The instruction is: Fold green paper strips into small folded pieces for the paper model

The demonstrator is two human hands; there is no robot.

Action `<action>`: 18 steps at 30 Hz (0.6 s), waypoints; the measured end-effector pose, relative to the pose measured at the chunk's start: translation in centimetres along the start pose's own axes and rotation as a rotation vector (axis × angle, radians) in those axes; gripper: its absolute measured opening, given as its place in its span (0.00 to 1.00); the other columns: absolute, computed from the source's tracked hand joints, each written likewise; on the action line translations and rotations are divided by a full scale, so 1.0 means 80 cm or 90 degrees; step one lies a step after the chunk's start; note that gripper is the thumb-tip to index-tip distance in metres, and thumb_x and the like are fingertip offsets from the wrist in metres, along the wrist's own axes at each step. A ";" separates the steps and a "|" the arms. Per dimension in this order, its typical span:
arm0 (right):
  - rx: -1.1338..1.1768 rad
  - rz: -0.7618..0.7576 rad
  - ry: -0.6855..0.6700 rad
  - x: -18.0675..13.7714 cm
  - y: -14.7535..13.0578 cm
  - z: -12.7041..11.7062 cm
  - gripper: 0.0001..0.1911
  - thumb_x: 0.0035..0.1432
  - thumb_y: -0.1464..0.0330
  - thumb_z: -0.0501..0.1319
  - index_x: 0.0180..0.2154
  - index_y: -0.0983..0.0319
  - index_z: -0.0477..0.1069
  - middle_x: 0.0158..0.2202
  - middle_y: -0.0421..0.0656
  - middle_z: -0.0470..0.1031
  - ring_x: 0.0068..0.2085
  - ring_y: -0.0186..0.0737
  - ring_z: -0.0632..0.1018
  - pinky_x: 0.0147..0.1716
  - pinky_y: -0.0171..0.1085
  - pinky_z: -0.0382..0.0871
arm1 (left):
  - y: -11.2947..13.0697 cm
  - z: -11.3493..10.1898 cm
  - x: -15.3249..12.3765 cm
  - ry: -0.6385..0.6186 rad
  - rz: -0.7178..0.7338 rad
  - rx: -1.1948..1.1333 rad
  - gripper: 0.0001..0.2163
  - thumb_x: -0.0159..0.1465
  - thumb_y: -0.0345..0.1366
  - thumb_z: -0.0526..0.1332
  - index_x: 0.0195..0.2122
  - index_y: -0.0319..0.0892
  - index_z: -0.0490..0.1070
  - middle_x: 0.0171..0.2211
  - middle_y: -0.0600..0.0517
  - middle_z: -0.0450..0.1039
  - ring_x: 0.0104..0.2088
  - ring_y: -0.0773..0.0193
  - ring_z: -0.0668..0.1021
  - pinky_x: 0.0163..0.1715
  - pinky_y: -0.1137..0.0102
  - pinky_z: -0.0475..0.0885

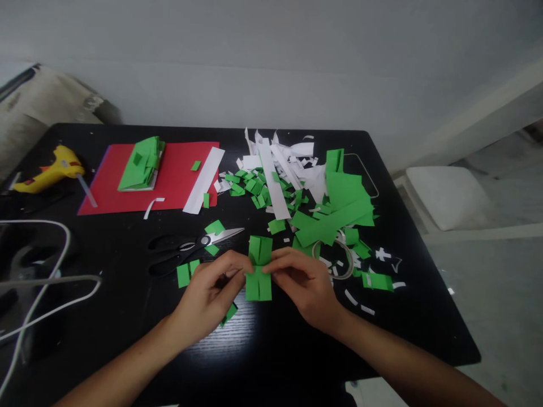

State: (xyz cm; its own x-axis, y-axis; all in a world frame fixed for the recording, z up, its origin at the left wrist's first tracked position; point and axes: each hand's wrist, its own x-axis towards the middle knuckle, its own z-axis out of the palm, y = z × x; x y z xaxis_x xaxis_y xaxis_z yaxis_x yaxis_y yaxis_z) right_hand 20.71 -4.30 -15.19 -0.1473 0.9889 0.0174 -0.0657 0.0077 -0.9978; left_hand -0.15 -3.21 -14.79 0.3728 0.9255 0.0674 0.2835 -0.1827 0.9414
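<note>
A small green paper piece [259, 285] with slits at its top and bottom is held upright between both hands above the table. My left hand [207, 291] pinches its left edge near the middle. On the opposite edge, the fingers of my right hand [309, 285] close in a pinch. Scissors [197, 244] with black handles lie just beyond my left hand, blades pointing right. Beside that hand are more cut green pieces [184, 275], partly hidden by it. A roll of tape [350, 261] rests past my right hand, among scraps.
A yellow glue gun [55, 172] lies at the far left, near red paper [178, 164] bearing folded green paper [142, 164]. White cables [63, 243] loop over the left side. Green scraps [257, 186], white strips [274, 181] and larger green sheets [345, 198] cover the back middle and right of the black table [419, 316].
</note>
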 end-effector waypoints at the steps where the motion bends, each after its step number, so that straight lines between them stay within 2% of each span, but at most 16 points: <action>1: 0.001 0.002 -0.003 0.000 -0.002 0.000 0.09 0.62 0.72 0.65 0.36 0.55 0.84 0.40 0.43 0.80 0.39 0.39 0.81 0.35 0.36 0.76 | -0.001 0.000 -0.001 0.004 0.003 0.015 0.06 0.71 0.30 0.58 0.40 0.46 0.74 0.28 0.56 0.72 0.25 0.70 0.73 0.25 0.77 0.68; 4: 0.028 0.029 0.008 -0.001 -0.003 0.001 0.05 0.62 0.69 0.67 0.38 0.55 0.83 0.39 0.43 0.81 0.40 0.40 0.82 0.39 0.37 0.78 | -0.003 -0.001 -0.004 0.005 0.042 0.070 0.07 0.71 0.28 0.57 0.41 0.46 0.73 0.31 0.56 0.75 0.28 0.70 0.76 0.28 0.77 0.70; 8: 0.051 0.070 0.036 0.000 0.001 0.003 0.06 0.55 0.70 0.74 0.36 0.56 0.82 0.36 0.40 0.82 0.37 0.38 0.83 0.40 0.35 0.80 | 0.000 -0.002 -0.004 -0.008 0.105 0.117 0.08 0.70 0.25 0.57 0.42 0.45 0.71 0.34 0.56 0.77 0.32 0.70 0.79 0.34 0.77 0.73; 11: 0.014 0.041 0.046 0.001 0.003 0.003 0.05 0.55 0.71 0.74 0.35 0.57 0.83 0.37 0.41 0.83 0.39 0.38 0.84 0.41 0.34 0.81 | 0.002 -0.002 -0.005 -0.013 0.092 0.115 0.08 0.71 0.26 0.56 0.44 0.45 0.70 0.34 0.56 0.77 0.29 0.71 0.77 0.29 0.78 0.71; 14: -0.021 0.011 0.056 0.001 0.003 0.004 0.05 0.56 0.72 0.73 0.35 0.58 0.83 0.37 0.41 0.84 0.39 0.37 0.84 0.40 0.33 0.81 | 0.004 0.000 -0.005 0.000 0.067 0.084 0.07 0.72 0.29 0.57 0.49 0.45 0.69 0.36 0.54 0.78 0.32 0.69 0.79 0.31 0.78 0.73; 18: -0.039 -0.017 0.064 0.000 0.004 0.005 0.05 0.56 0.72 0.73 0.36 0.58 0.83 0.38 0.41 0.84 0.39 0.36 0.85 0.39 0.31 0.82 | 0.005 0.005 -0.003 0.055 0.048 0.082 0.03 0.70 0.31 0.63 0.44 0.44 0.72 0.34 0.55 0.78 0.32 0.70 0.79 0.33 0.79 0.75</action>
State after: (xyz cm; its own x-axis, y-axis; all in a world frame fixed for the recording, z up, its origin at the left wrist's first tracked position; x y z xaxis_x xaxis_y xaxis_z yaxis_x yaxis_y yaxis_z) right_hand 20.29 -4.35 -15.47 -0.0466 0.9981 0.0412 -0.0077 0.0408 -0.9991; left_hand 0.20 -3.65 -14.51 0.3220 0.9315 0.1689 0.3711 -0.2883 0.8827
